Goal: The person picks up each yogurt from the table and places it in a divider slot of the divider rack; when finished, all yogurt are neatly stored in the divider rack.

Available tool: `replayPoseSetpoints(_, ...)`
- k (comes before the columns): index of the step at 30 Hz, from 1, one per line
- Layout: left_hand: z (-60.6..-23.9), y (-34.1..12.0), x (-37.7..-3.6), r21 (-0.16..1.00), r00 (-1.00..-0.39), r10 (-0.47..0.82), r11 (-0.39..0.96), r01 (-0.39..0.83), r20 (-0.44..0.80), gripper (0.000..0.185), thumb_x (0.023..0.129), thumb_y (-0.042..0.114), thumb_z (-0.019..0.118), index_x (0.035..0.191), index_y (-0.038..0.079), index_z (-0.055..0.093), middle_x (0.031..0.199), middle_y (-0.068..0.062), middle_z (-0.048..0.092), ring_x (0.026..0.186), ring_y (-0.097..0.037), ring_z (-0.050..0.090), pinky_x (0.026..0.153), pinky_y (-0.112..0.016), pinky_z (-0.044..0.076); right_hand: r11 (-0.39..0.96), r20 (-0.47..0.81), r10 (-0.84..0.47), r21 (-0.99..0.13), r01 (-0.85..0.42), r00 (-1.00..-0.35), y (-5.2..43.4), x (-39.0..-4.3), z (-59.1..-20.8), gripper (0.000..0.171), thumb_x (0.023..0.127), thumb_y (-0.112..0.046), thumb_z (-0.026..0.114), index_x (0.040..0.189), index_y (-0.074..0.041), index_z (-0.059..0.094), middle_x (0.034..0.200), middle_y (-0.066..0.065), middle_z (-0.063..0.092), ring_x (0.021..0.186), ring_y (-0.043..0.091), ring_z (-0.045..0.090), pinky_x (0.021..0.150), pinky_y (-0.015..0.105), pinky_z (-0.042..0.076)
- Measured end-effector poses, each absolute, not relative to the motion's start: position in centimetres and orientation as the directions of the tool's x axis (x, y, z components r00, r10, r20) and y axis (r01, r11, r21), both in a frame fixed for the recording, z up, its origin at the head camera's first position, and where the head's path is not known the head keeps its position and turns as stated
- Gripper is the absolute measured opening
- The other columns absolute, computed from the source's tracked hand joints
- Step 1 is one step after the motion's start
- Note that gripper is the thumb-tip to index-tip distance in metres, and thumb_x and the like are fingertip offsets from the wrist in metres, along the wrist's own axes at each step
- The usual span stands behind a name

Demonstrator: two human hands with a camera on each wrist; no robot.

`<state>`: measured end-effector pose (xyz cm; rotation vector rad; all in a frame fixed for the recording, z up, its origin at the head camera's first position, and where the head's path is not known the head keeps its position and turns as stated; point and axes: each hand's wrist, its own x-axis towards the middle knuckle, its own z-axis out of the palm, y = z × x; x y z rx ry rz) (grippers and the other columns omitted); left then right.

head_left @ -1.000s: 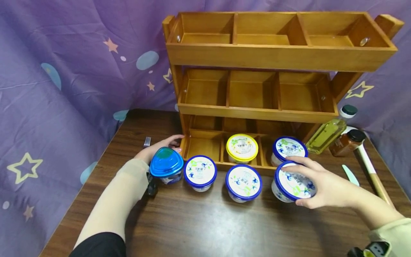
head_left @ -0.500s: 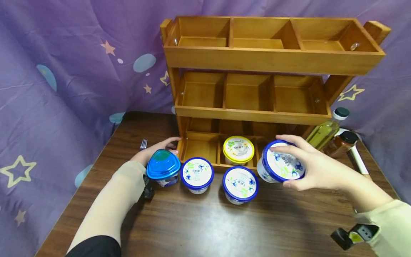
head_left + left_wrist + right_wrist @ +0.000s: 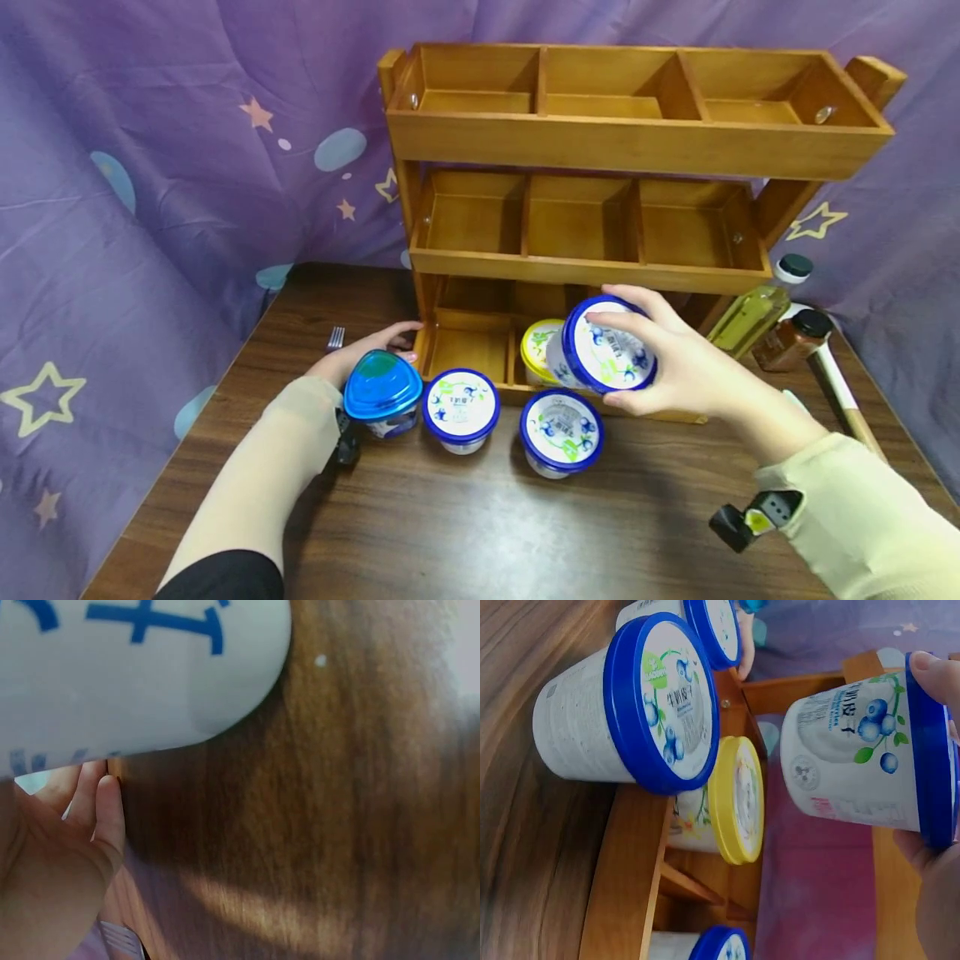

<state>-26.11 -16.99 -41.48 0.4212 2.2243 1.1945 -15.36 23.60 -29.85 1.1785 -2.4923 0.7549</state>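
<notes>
- Your right hand [image 3: 678,367] has its grip closed round a blue-lidded blueberry tub [image 3: 606,347], tilted, lid facing you, above the rack's [image 3: 645,150] bottom tier.
- Its Chinese print is too small to read.
- Blue-lidded tubs: four; yellow-lidded tub [image 3: 538,350]: one.
- Your left hand [image 3: 360,350] rests open on the table [image 3: 465,525].

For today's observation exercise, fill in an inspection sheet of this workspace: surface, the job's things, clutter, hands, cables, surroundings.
Surface: dark wood table, bare in front.
Job's things: blue-lidded cup held tilted above the rack's bottom tier; yellow-lidded cup in that tier; two blue-lidded cups and a triangular-lidded tub on the table; wooden rack, upper tiers bare.
Clutter: fork, oil bottle, spice jar.
Hands: right hand grips the lifted cup; left hand rests by the rack.
Cables: nothing seen.
Surroundings: purple star cloth.
</notes>
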Motion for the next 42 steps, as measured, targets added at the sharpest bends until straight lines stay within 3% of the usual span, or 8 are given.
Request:
replayPoseSetpoints(7,-41.1,-17.1,-26.0,0.842,-0.781,0.525,0.539,0.000,-0.337,0.061,0.096,0.033,0.052,0.148,0.021,0.023,0.141,-0.025,0.033,0.125,-0.040,0.038,0.102,-0.057,0.029,0.501,0.468,-0.647,-0.334,-0.798,-0.602,20.8,-17.3,-31.1,0.082,0.063,-0.041,0.084,0.133,-0.016,0.049,0.145,0.018,0.027,0.123,0.035,0.039,0.092,0.044,0.041)
replayPoseSetpoints(11,-41.7,-17.1,-26.4,0.846,-0.782,0.541,0.531,0.035,-0.308,0.059,0.097,0.028,0.051,0.148,0.017,0.023,0.139,-0.027,0.034,0.124,-0.041,0.039,0.103,-0.056,0.030,0.482,0.480,-0.645,-0.348,-0.804,-0.595,19.0,-18.2,-32.0,0.080,0.064,-0.038,0.083,0.132,-0.015,0.049,0.144,0.019,0.026,0.124,0.038,0.037,0.091,0.051,0.042)
replayPoseSetpoints(15,-41.9,-16.9,-26.7,0.857,-0.775,0.569,0.511,0.071,-0.276,0.058,0.098,0.022,0.049,0.148,0.011,0.021,0.138,-0.030,0.034,0.124,-0.044,0.038,0.103,-0.055,0.030,0.502,0.460,-0.639,-0.358,-0.787,-0.617,17.5,-18.9,-32.5,0.081,0.061,-0.032,0.085,0.132,-0.016,0.049,0.145,0.019,0.025,0.128,0.039,0.031,0.094,0.053,0.040)
replayPoseSetpoints(22,-41.6,-17.1,-26.4,0.836,-0.790,0.512,0.549,-0.002,-0.338,0.060,0.095,0.034,0.053,0.147,0.025,0.025,0.142,-0.021,0.034,0.126,-0.039,0.037,0.103,-0.057,0.028,0.534,0.405,-0.650,-0.359,-0.766,-0.643,15.8,-20.1,-33.8,0.080,0.064,-0.036,0.083,0.133,-0.018,0.048,0.146,0.019,0.024,0.130,0.040,0.027,0.097,0.055,0.036)
replayPoseSetpoints(30,-41.7,-17.2,-26.3,0.833,-0.790,0.506,0.553,-0.012,-0.347,0.061,0.094,0.038,0.053,0.147,0.028,0.025,0.142,-0.020,0.034,0.127,-0.038,0.037,0.103,-0.058,0.027,0.560,0.391,-0.639,-0.354,-0.750,-0.662,14.7,-21.0,-35.2,0.080,0.064,-0.039,0.083,0.134,-0.018,0.049,0.146,0.019,0.026,0.127,0.042,0.031,0.094,0.056,0.038)
replayPoseSetpoints(42,-41.8,-17.2,-26.6,0.827,-0.782,0.532,0.560,0.039,-0.323,0.058,0.097,0.031,0.050,0.148,0.021,0.023,0.141,-0.024,0.035,0.125,-0.040,0.038,0.104,-0.057,0.026,0.594,0.348,-0.614,-0.389,-0.704,-0.709,14.3,-22.2,-36.7,0.078,0.065,-0.040,0.081,0.132,-0.015,0.051,0.142,0.022,0.030,0.125,0.042,0.035,0.096,0.054,0.037)
